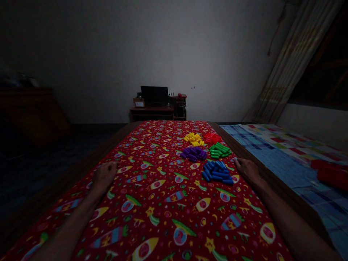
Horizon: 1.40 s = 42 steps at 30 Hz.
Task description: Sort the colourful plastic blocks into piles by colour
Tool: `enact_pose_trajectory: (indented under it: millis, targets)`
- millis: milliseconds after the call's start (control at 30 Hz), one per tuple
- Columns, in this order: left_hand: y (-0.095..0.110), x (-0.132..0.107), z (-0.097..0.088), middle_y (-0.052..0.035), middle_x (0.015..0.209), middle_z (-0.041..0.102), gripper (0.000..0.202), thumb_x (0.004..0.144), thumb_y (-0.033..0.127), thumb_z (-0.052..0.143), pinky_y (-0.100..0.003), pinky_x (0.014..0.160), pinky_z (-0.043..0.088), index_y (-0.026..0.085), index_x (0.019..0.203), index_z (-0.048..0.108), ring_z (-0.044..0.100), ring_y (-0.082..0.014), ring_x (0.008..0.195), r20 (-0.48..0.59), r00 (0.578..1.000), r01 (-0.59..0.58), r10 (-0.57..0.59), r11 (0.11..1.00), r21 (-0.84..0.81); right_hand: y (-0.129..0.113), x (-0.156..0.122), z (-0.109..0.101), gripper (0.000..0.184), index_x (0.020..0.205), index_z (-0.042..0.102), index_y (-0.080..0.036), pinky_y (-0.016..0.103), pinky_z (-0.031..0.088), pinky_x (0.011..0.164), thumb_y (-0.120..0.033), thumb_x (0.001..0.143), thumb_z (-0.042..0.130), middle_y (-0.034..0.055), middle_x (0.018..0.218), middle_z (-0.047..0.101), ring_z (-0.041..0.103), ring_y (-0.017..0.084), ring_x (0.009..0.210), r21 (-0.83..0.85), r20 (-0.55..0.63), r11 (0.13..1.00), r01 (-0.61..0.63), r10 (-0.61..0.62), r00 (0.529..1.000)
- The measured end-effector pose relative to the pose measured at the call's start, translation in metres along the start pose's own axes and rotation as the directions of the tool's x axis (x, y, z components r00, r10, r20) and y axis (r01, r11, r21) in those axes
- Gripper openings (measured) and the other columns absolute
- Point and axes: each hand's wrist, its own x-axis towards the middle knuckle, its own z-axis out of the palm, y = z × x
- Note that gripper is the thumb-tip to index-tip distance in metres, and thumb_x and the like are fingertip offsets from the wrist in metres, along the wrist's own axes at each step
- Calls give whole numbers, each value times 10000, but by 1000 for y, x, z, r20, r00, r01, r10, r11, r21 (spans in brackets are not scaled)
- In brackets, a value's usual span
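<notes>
My left hand (pixel 105 172) rests on the left side of the red patterned cloth, its fingers curled into a loose fist with nothing visible in it. On the right side, my right hand (pixel 248 169) lies near the cloth's edge, fingers curled in. Closest to it are a pile of short blue cylinders (pixel 217 172) and a pile of green ones, the green cylinders (pixel 219 150). Purple cylinders (pixel 193 153), yellow cylinders (pixel 193 139) and red cylinders (pixel 212 138) form separate piles farther back. Neither hand touches a pile.
The red cloth (pixel 163 224) covers a long table with a brown border (pixel 293 197). A bed with a blue checked cover (pixel 252 152) stands to the right. Against the far wall is a desk (pixel 152 108) bearing a dark monitor (pixel 154 95). The room is dim.
</notes>
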Motion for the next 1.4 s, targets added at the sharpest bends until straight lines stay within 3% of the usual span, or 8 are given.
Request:
enact_pose_trajectory:
  millis: [133, 433, 600, 767, 1200, 1300, 1400]
  targets:
    - [-1, 2, 1, -114, 1007, 709, 401, 870, 327, 326, -272, 782, 469, 133, 927, 672, 639, -213, 917, 41, 997, 72, -69, 994, -80, 1, 1, 1, 457, 1054, 718, -201, 288, 442, 718, -433, 971, 333, 120, 1015, 739, 687, 250, 939, 1, 6, 1000, 13, -13, 1000]
    - [-1, 2, -1, -41, 845, 722, 348, 799, 391, 338, -336, 747, 508, 249, 703, 641, 660, -257, 839, -19, 995, 91, -96, 981, -171, 3, 1, 6, 462, 1024, 719, -195, 292, 437, 702, -424, 980, 321, 126, 977, 744, 695, 258, 921, -11, 40, 1000, 28, -27, 999]
    - [-9, 6, 4, -13, 830, 719, 321, 795, 400, 360, -340, 820, 502, 278, 699, 640, 653, -248, 888, -15, 995, 95, -99, 978, -186, 2, 0, 5, 446, 946, 712, -192, 283, 433, 678, -412, 980, 326, 122, 936, 748, 703, 249, 884, -13, 59, 1000, 7, -6, 998]
    - [-9, 5, 4, 4, 826, 719, 343, 760, 452, 366, -364, 862, 501, 305, 575, 615, 650, -269, 938, -24, 992, 113, -120, 974, -196, 1, -1, 4, 427, 915, 709, -199, 278, 435, 675, -395, 976, 335, 113, 921, 750, 705, 241, 862, -13, 38, 1000, 15, -14, 999]
    - [-11, 2, 2, 52, 843, 716, 357, 741, 533, 401, -417, 938, 480, 407, 520, 651, 653, -288, 969, 3, 993, 118, -121, 957, -264, 9, 0, 15, 407, 914, 719, -222, 284, 434, 653, -417, 955, 364, 103, 885, 755, 709, 254, 844, 0, 32, 1000, -6, 6, 999]
    - [-12, 3, 4, 49, 832, 725, 375, 749, 526, 385, -427, 944, 477, 413, 527, 665, 655, -295, 969, 23, 991, 132, -130, 959, -249, 7, -4, 11, 418, 853, 716, -213, 287, 426, 630, -432, 936, 369, 113, 849, 750, 705, 256, 792, 72, 18, 997, -12, 10, 1000]
    - [-13, 3, 4, 45, 846, 737, 389, 770, 519, 373, -432, 941, 481, 412, 580, 694, 657, -295, 970, 32, 992, 128, -124, 968, -218, 3, -4, 3, 476, 794, 701, -198, 284, 425, 599, -499, 918, 354, 109, 771, 736, 686, 240, 706, 284, -45, 956, -79, 96, 994]
